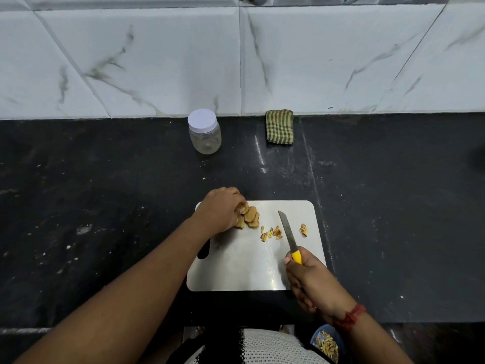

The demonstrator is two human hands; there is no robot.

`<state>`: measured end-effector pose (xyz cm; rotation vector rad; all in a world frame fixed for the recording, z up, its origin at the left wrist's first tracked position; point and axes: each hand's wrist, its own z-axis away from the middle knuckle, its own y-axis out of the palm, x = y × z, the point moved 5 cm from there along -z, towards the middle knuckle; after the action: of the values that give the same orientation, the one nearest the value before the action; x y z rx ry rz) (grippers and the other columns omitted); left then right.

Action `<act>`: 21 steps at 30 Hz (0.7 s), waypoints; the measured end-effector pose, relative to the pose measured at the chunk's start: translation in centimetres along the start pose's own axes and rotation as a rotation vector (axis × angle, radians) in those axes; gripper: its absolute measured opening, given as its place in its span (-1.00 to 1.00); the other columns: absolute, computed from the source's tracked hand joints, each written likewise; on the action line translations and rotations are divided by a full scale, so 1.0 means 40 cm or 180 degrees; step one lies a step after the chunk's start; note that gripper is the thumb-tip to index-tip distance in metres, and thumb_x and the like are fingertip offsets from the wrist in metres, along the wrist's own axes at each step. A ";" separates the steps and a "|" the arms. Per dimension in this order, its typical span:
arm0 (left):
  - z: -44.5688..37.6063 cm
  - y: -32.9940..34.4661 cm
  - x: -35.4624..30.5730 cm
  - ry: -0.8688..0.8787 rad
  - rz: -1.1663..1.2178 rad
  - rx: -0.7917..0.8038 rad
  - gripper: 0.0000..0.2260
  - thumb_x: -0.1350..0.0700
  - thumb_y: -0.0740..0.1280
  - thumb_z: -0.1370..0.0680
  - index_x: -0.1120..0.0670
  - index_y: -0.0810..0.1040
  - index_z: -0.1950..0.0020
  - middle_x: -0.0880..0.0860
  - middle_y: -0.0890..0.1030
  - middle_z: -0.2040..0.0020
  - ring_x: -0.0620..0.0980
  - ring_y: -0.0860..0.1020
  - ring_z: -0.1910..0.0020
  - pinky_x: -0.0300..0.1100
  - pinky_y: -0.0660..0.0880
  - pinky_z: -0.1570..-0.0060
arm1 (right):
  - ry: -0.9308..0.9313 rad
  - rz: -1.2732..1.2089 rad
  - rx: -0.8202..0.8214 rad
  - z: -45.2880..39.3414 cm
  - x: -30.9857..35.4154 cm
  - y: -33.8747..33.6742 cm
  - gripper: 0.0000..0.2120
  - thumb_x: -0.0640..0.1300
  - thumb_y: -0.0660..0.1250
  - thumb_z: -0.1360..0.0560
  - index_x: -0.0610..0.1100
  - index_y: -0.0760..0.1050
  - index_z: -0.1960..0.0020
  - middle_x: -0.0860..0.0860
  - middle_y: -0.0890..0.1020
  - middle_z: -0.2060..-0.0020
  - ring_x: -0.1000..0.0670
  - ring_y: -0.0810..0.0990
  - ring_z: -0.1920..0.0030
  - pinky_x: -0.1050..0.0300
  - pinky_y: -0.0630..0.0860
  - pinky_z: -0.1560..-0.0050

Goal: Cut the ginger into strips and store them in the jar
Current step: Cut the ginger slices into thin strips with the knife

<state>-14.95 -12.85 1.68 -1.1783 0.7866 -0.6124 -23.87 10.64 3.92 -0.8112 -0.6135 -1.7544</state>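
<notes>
Right grip (305, 274) on knife (288, 232), black counter (105, 206); marbled wall tiles (157, 61)

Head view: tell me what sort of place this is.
Most likely a home kitchen: a dark stone counter against a marbled tile wall, with a cutting board holding ginger slices and a knife.

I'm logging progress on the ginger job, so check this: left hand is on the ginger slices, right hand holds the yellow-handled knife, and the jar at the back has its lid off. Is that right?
Not quite. The head view shows the jar with its white lid on. The rest holds: the left hand is on the ginger slices, and the right hand holds the yellow-handled knife.
</notes>
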 end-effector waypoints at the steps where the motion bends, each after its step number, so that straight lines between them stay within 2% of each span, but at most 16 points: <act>1: 0.002 -0.001 0.001 -0.0009 0.0030 0.0043 -0.69 0.08 0.29 -0.61 -0.07 0.58 -0.35 -0.06 0.53 -0.30 0.01 0.46 -0.24 -0.07 0.39 -0.30 | -0.0004 0.0012 0.0009 0.000 -0.001 0.001 -0.84 -0.07 0.14 -0.64 -0.12 0.31 0.07 -0.02 0.35 0.48 0.02 0.18 0.60 0.27 0.12 0.57; 4: 0.011 -0.006 0.004 -0.0003 0.0098 -0.0019 -0.64 0.08 0.26 -0.63 -0.06 0.50 -0.43 -0.06 0.51 -0.36 0.03 0.44 -0.30 -0.05 0.32 -0.37 | -0.0028 0.0045 0.0033 -0.002 -0.001 0.006 -0.83 -0.07 0.14 -0.64 -0.12 0.30 0.09 -0.02 0.35 0.48 0.01 0.18 0.60 0.27 0.13 0.57; 8: 0.056 -0.021 0.050 -0.0443 0.0464 -0.0736 -0.67 0.13 0.28 -0.62 0.01 0.55 -0.39 0.00 0.57 -0.30 0.06 0.47 -0.27 -0.03 0.33 -0.34 | -0.0023 0.0015 0.0059 -0.007 0.000 0.011 -0.84 -0.07 0.14 -0.64 -0.12 0.32 0.08 -0.03 0.35 0.47 0.02 0.18 0.60 0.28 0.14 0.57; 13: 0.111 0.033 0.057 -0.0494 0.0477 -0.0386 -0.71 0.02 0.30 -0.63 -0.02 0.54 -0.35 -0.04 0.51 -0.27 0.04 0.44 -0.26 -0.02 0.33 -0.34 | -0.0006 0.0064 0.0086 -0.016 0.001 0.018 -0.83 -0.07 0.14 -0.64 -0.10 0.31 0.10 -0.03 0.34 0.47 0.01 0.19 0.60 0.25 0.14 0.57; 21: 0.134 0.036 0.057 -0.0723 0.0663 -0.0715 -0.74 0.01 0.39 -0.59 0.01 0.57 -0.26 -0.03 0.57 -0.16 0.01 0.52 -0.17 -0.06 0.32 -0.31 | -0.0020 0.0105 0.0182 -0.023 0.015 0.037 -0.82 -0.08 0.14 -0.64 -0.10 0.30 0.12 -0.04 0.33 0.48 0.01 0.19 0.59 0.25 0.14 0.59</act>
<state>-9.27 -11.17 0.79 -1.3237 0.7848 -0.2167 -22.80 9.12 3.83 -0.7833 -0.6483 -1.6976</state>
